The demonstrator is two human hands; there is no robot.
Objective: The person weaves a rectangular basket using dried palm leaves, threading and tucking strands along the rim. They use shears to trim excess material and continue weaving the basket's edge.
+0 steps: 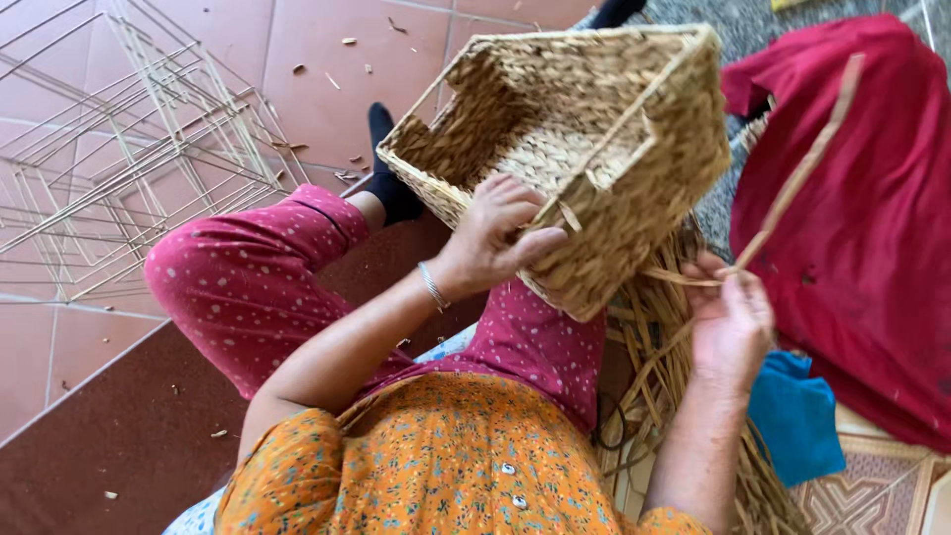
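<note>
Bracing the woven basket (584,149) on the lap, the left hand (495,238) grips its rim while the right hand (728,317) pinches a straw strand (792,188) taut for weaving.

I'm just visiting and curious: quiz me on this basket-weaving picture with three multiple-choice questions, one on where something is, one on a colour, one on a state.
1. Where do the wire frames lie?
A. on the tiled floor, on the person's left
B. inside the basket
C. on the red cloth

2. What colour is the cloth near the right hand?
A. green
B. blue
C. white

3. How does the woven basket stand?
A. flat on the floor
B. upside down
C. tilted, steadied by the left hand

Answers: 1 A, they sit on the tiles. 2 B, it is plainly blue. 3 C, its opening faces sideways while the left hand grips its rim.
</note>
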